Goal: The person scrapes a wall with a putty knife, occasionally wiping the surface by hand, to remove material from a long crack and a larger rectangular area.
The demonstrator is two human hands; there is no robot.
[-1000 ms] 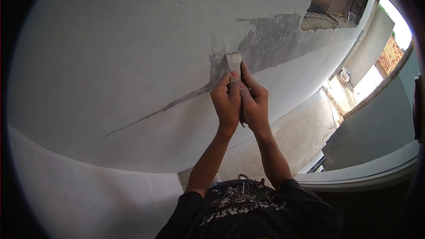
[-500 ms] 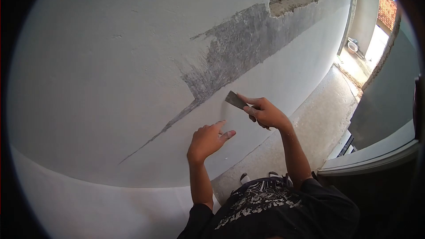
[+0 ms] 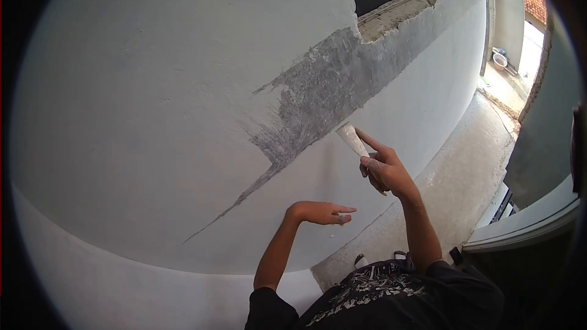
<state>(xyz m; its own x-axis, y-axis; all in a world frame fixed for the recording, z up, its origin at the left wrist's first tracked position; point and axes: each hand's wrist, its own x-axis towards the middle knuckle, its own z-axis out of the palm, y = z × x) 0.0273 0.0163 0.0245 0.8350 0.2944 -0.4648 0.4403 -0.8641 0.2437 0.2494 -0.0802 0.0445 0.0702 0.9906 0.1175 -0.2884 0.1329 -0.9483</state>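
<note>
We're gripping the putty knife [image 3: 352, 138] in our right hand [image 3: 384, 172], blade pointing up-left twd the grey patch [image 3: 318, 95], center frame; left hand [image 3: 321, 212] is hanging loose w/ nothing, lower down.

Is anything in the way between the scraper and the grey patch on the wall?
Nothing visible. The right hand holds the scraper with its blade just below the grey patch, only bare white wall between. The left hand hangs lower, apart from both.
</note>
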